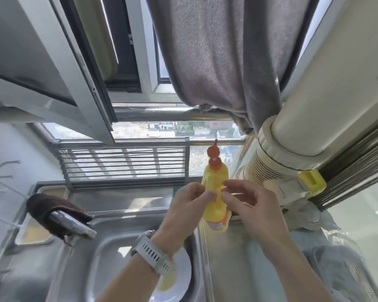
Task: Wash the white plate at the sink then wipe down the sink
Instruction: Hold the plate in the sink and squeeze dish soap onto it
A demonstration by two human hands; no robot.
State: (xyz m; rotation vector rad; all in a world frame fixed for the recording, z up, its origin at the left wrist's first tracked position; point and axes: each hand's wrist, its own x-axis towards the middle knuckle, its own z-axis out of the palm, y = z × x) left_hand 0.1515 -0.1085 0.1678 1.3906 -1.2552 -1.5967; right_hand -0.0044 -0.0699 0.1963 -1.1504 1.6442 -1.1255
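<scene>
**Plate's in the sink, both hands up at the soap bottle**

The white plate [179, 277] is lying in the steel sink [109, 253], down in the basin on its right side, partly hidden under the left forearm. There's a yellow smear or soft yellow thing [167, 281] on the plate (could be a sponge or soap, too blurry to call).

Up and to the right of the sink, just past its right rim, stands a yellow dish soap bottle [215, 182] with an orange pump top. Both hands are at it. The left hand [188, 205], with a white watch [154, 253] on the wrist, has its fingers curled with the tips against the bottle's left side. The right hand [244, 203] comes in from the other side with fingers half bent, thumb and forefinger right at the bottle's front. I can't tell whether it's actually pinching the bottle or just touching it.

At the sink's left edge is the chrome faucet [74, 225], with a dark brown cloth [50, 205] draped over it. Behind the sink a metal rack [122, 164] leans along the window. Far above the sink hangs a grey towel [216, 51], and right of that runs a big cream duct pipe [303, 127] with a yellow clip [312, 178] near its ribbed end.
</scene>
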